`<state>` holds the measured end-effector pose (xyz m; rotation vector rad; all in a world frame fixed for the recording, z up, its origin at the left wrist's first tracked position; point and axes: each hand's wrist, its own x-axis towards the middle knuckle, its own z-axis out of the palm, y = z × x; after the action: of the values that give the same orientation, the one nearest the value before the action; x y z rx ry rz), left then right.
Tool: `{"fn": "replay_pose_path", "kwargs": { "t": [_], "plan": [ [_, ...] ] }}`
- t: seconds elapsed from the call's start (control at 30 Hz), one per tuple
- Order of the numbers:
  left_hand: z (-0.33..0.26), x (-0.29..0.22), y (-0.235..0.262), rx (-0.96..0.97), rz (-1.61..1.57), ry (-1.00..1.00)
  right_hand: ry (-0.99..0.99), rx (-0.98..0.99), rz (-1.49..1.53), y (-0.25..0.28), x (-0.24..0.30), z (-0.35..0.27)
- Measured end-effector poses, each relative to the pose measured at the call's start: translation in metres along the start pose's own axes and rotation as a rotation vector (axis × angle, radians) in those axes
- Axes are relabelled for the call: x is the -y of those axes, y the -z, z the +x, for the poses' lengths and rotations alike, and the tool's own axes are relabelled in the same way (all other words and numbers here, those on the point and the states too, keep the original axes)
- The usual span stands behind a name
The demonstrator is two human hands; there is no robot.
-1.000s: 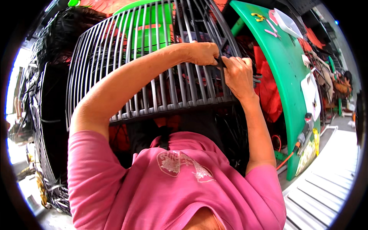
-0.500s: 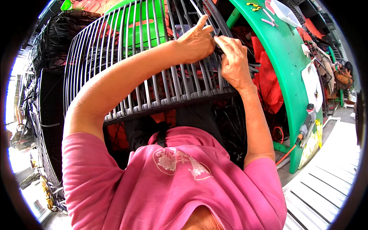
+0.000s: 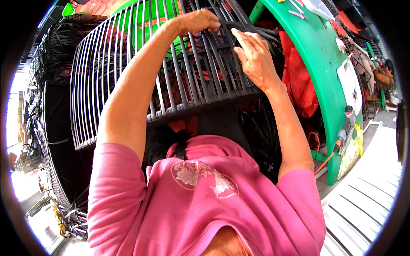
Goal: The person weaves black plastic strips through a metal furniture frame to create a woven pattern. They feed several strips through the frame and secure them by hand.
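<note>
A frame wound with spaced grey plastic strips (image 3: 168, 85) lies across my lap, tilted away from me. Over its far right part, my left hand (image 3: 200, 20) has its fingers curled and closed on a dark grey plastic strip (image 3: 232, 24). That strip runs rightward, past the fingertips of my right hand, to a loose bundle of strips (image 3: 267, 33). My right hand (image 3: 258, 59) hovers over the frame's right edge. Its thumb stands apart from the outstretched index finger, and nothing shows between them; the other fingers are partly hidden.
A green table (image 3: 314, 81) curves along the right, bearing pink-handled pliers (image 3: 297, 13), a white tray (image 3: 318, 8) and a power tool (image 3: 344, 130) at its edge. Red sheeting (image 3: 301, 81) hangs beneath. Black woven work (image 3: 53, 119) stands left; a green chair (image 3: 149, 36) shows behind the frame.
My hands were close together at the frame's right edge. The left has moved away, left and farther off, drawing the strip out; the right has opened and shifted slightly.
</note>
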<state>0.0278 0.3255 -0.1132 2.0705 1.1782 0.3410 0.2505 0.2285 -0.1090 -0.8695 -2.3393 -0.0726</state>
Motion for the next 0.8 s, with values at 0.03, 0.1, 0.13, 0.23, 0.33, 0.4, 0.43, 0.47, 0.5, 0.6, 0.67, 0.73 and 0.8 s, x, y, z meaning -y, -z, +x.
{"fn": "replay_pose_path", "kwargs": {
  "t": [0.03,0.1,0.13,0.23,0.33,0.4,0.43,0.47,0.5,0.6,0.67,0.73,0.8],
  "plan": [
    [0.01,-0.002,-0.001,-0.062,-0.049,0.029,0.003,0.022,-0.019,0.0,0.002,0.0],
    [0.029,-0.027,0.006,0.036,-0.145,0.314,-0.023,0.008,-0.032,0.001,-0.003,-0.004],
    [0.034,0.002,0.006,-0.003,0.202,0.036,0.001,-0.006,-0.019,0.0,0.003,0.002],
    [0.045,0.029,-0.008,-0.211,0.854,-0.243,-0.031,0.059,-0.023,-0.004,0.006,0.005],
    [0.018,-0.038,-0.014,-0.361,1.074,-0.18,-0.081,0.083,-0.044,0.002,0.0,0.0],
    [0.008,-0.044,-0.007,-0.308,1.282,-0.258,-0.032,0.028,-0.024,0.001,0.003,0.001],
    [-0.004,-0.041,0.012,-0.267,1.369,-0.393,-0.027,0.063,-0.034,0.001,0.006,0.001],
    [-0.01,-0.042,0.027,-0.23,1.365,-0.375,-0.022,0.098,-0.044,0.001,0.009,0.003],
    [-0.015,-0.03,0.035,-0.25,1.357,-0.407,-0.012,0.13,-0.057,0.001,0.012,0.006],
    [-0.031,-0.053,0.042,-0.116,1.172,-0.362,-0.058,0.094,-0.012,0.006,0.014,0.004],
    [-0.067,-0.076,0.032,-0.154,1.117,-0.364,0.041,-0.073,-0.019,0.009,0.008,0.007],
    [-0.101,-0.065,0.014,-0.281,1.103,-0.343,0.13,-0.14,-0.01,0.016,0.008,0.014],
    [-0.132,-0.057,-0.004,-0.366,0.951,-0.345,0.233,-0.1,0.046,0.02,0.018,0.025]
  ]
}}
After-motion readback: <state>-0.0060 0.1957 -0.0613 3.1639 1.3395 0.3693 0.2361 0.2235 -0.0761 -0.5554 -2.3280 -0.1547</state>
